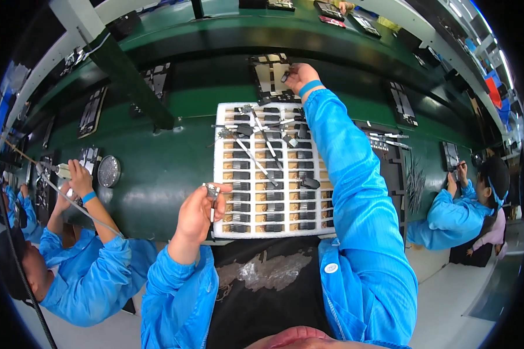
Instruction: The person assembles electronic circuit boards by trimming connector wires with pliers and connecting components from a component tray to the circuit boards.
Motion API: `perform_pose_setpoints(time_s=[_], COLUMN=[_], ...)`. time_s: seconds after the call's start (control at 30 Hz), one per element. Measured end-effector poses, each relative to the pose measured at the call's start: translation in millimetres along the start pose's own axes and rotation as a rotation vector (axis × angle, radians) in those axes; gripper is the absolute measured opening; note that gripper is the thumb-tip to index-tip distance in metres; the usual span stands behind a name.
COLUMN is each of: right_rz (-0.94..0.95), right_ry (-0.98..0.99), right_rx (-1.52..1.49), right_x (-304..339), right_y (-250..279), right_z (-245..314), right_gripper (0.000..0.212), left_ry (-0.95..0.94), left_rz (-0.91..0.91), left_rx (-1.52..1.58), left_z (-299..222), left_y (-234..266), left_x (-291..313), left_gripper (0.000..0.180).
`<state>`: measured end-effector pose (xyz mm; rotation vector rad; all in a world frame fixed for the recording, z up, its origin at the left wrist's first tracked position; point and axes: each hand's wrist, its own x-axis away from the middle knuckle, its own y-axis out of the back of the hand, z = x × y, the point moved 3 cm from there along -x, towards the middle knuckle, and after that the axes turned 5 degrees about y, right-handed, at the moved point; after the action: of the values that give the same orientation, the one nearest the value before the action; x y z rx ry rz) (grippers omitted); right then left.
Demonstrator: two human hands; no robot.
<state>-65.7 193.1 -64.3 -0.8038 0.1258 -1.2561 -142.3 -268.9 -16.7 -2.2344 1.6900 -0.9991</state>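
My left hand (193,218) is closed at the near left of the white foam tray (273,233), pinching a small silver-and-black electronic part (211,189) with a thin strip hanging from it. My right arm stretches across the tray's right side. At its end my right hand (303,77) is closed on a small black part (285,76), held at the right edge of an opened flat device housing (271,78). Rows of small black-and-tan parts fill the tray's slots. Several loose ribbon strips (256,161) with black ends lie across its top.
Green belt (204,87) carries other flat device housings (93,111) beyond the tray. A round dish (109,171) stands to the left, a black tray (393,168) to the right. Co-workers in blue sleeves sit either side (93,285). A green post (131,81) rises at the left.
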Motion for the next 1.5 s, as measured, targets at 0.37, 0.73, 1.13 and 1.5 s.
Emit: perform_pose_setpoints(time_s=[0.37, 0.73, 1.13, 1.5], right_rz=[0.308, 0.530, 0.491, 0.304], right_ry=[0.402, 1.043, 1.269, 0.394], right_rx=[0.614, 1.795, 1.863, 0.836], right_x=[180.0, 349.1, 356.7, 385.6], right_y=[6.1, 79.0, 85.8, 82.2], right_z=[59.7, 11.9, -1.6, 5.6], right_gripper=[0.026, 0.025, 0.019, 0.007], left_ry=[-0.108, -0.083, -0.048, -0.076], left_rz=[0.018, 0.027, 0.075, 0.075], left_rx=[-0.103, -0.230, -0.251, -0.223], left_z=[-5.4, -14.5, -8.0, -2.1], left_y=[-18.2, -64.5, -88.2, -99.6], left_x=[1.8, -0.5, 5.0, -9.5], left_gripper=[0.036, 0.031, 0.030, 0.008])
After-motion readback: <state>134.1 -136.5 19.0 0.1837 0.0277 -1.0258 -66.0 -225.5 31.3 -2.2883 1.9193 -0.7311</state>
